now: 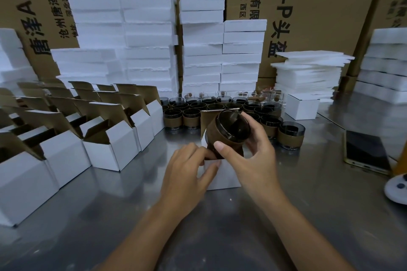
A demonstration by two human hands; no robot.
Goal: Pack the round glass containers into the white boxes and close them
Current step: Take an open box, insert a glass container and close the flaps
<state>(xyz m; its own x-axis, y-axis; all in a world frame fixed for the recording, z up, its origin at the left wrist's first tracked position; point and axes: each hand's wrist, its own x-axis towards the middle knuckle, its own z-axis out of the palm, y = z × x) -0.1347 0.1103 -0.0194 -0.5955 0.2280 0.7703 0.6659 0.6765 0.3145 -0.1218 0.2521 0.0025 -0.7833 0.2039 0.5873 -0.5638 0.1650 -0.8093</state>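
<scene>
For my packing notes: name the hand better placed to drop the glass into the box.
Right. The right hand grips the tilted glass over the open box; the left hand holds the box's edge.

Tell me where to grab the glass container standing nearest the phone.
Wrap the brown sleeve round its middle, coming from the front right. The glass container stands upright, and that side is free; other containers crowd its left and rear.

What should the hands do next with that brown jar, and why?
Probably slide the glass container down into the white box. The right hand holds it tilted, its base at the box's open top. The left hand steadies the box's front edge, and the lid flap stands up behind, so nothing seems to block the way.
</scene>
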